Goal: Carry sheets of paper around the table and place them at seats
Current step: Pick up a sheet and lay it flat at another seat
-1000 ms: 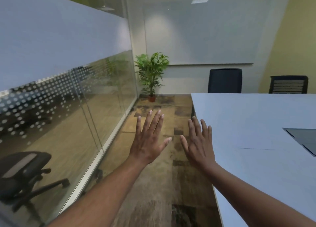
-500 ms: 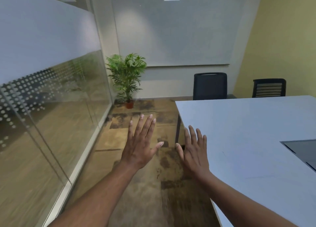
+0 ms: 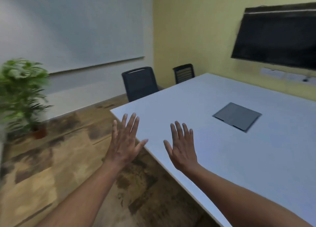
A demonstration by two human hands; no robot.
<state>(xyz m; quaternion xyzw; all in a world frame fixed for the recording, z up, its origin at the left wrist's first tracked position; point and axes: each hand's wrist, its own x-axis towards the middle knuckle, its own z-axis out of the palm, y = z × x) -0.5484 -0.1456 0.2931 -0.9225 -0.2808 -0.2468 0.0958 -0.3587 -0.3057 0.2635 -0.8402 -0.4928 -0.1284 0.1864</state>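
White table (image 3: 222, 158): large, smooth rectangular top, matte, one corner toward the upper left of view. Grey square hatch panel (image 3: 236, 116) set flush in the top, well in from that corner. Dark chair (image 3: 139, 83) stands just beyond the table's far edge, backrest upright; second dark chair (image 3: 184, 72), slatted back, beside it, further along the same edge. Frame is motion-blurred; no sheet of paper can be made out on the tabletop.

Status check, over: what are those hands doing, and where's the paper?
Left hand open, empty. Right hand open, empty, over white table. No paper visible. Two chairs at far end; nothing blocking.
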